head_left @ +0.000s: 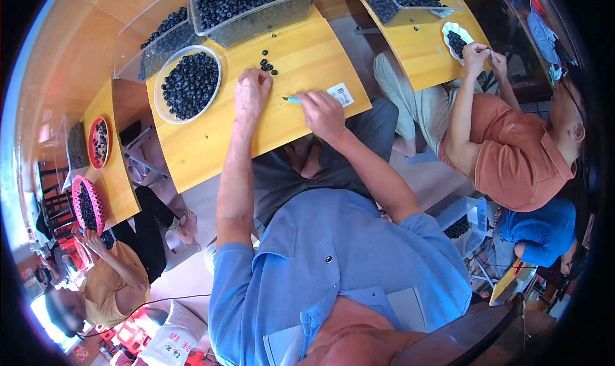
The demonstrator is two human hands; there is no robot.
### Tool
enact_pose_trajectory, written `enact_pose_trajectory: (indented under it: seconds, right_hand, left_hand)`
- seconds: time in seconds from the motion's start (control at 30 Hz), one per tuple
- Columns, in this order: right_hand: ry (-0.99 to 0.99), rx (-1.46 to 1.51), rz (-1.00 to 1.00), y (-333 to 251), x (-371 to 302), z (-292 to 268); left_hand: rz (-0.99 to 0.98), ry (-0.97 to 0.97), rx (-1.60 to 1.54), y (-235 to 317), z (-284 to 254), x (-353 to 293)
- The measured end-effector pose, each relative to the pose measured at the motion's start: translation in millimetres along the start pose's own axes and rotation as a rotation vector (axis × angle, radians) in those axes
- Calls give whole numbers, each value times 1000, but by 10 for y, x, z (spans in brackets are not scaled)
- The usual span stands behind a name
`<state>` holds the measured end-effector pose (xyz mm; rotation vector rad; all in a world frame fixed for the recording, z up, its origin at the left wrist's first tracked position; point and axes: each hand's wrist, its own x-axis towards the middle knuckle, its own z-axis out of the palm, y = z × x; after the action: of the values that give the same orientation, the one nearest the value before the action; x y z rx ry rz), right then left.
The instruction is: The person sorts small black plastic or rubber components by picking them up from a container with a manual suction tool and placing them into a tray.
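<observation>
- Nearby, about five loose dark berries (268, 63) lie just beyond the left hand (251, 91), whose curled fingers press the yellow bench (211, 141).
- Right hand (322, 113) pinches one thin blue-tipped tool (291, 99).
- One round bowl (189, 84) and two clear bins (256, 20) hold berries.
- Other people work at neighbouring benches.

Both bare forearms reach forward — left hand (251, 91) curled palm-down, right hand (323, 113) pinched closed.
</observation>
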<state>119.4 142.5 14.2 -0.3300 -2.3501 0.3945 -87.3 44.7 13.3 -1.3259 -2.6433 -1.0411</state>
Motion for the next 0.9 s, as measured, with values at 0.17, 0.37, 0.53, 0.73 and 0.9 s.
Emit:
enact_pose_trajectory:
  seconds: [0.17, 0.37, 0.53, 0.73, 0.9]
  right_hand:
    - [-19, -18, 7, 19, -15, -10]
    - [-4, -37, -7, 5, 8, 10]
    - [12, -49, -15, -5, 5, -5]
    - [9, -50, -20, -2, 3, 0]
    - [31, -27, -26, -12, 11, -1]
  left_hand:
    - [-39, 10, -119, 159, -61, 4]
    - [200, -71, -84, 221, -13, 167]
    - [250, -172, 49, 308, 49, 355]
    - [235, -290, 103, 280, 105, 474]
    - [201, -261, 24, 269, -18, 398]
